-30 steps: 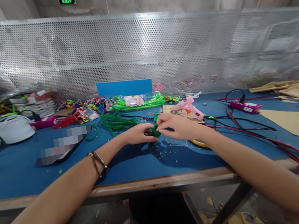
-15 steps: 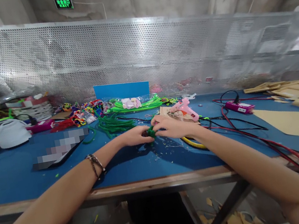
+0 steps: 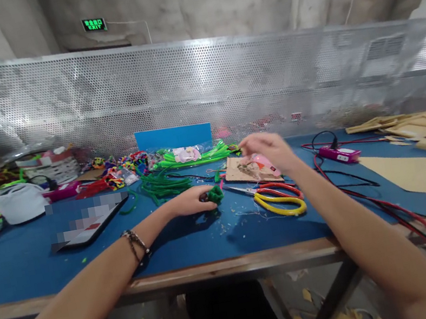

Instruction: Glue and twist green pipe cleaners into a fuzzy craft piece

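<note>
My right hand (image 3: 268, 151) has just left the green piece (image 3: 215, 195) and is now at the glue gun (image 3: 266, 163) (blurred; gripping it or not, I cannot tell). My left hand (image 3: 190, 202) alone pinches the piece, left of the scissors (image 3: 288, 210), so two-handed shaping seems paused.

Fuzzy green piece (image 3: 215, 195), in left hand (image 3: 191, 202)

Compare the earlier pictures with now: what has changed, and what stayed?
The right hand has let go of the green fuzzy piece and moved forward and right, over the pink glue gun; its grip there is unclear. The scissors are uncovered. The left hand still holds the piece.
</note>
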`<state>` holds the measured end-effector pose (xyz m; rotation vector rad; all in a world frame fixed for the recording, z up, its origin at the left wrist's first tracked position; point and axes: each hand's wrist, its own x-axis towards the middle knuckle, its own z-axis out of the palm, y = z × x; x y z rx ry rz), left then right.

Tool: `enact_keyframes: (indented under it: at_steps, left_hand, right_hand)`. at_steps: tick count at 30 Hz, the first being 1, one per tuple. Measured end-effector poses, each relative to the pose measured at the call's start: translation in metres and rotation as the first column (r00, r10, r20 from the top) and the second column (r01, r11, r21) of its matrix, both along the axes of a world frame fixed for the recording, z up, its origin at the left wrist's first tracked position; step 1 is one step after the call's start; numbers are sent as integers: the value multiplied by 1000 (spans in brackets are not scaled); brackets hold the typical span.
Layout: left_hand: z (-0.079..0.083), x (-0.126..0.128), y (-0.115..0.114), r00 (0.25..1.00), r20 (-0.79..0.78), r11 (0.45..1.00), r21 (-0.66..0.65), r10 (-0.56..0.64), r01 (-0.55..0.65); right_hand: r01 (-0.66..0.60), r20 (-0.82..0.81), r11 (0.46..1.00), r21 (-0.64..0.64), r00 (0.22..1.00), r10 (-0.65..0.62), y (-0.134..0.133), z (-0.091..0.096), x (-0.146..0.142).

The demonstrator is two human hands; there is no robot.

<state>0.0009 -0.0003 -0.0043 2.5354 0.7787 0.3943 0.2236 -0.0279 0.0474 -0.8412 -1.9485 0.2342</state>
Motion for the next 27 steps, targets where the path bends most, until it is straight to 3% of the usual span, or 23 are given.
enact_keyframes:
  at_steps: [2,4,5,7,8,12,18,24,27]
  left_hand:
    - [0,0,-1,1000,20,1000,1,6,-6]
    - [1,-1,-1,1000,16,1000,-5,7,-7]
    - [1,-1,-1,1000,8,1000,-5,4,-4]
    - [1,-1,-1,1000,-9,1000,3,-9,9]
    - [1,-1,0,1000,-17,1000,7,-14,14]
    - [1,-2,1,999,-49,1000,15,-22,23]
    - [1,-3,1,998,-63,1000,3,-28,29]
    - [1,-3,1,997,-73,999,15,-31,32]
    - [0,-3,2,997,-67,999,28,-28,30]
  right_hand:
    - [166,-277,983,81,951,-138,6,10,34]
    - [468,-393,883,44,820,-415,13,12,68]
    - [610,-338,793,-3,745,-575,16,9,84]
    - [759,93,648,-66,651,-753,22,-1,105]
    - [779,368,623,-70,600,-710,25,-8,111]
    - [723,603,678,-134,603,-523,37,-34,107]
    - [773,717,632,-53,470,-515,50,-48,98]
    - [836,754,548,32,339,-562,56,-51,101]
    - [842,765,534,78,293,-574,56,-49,106]
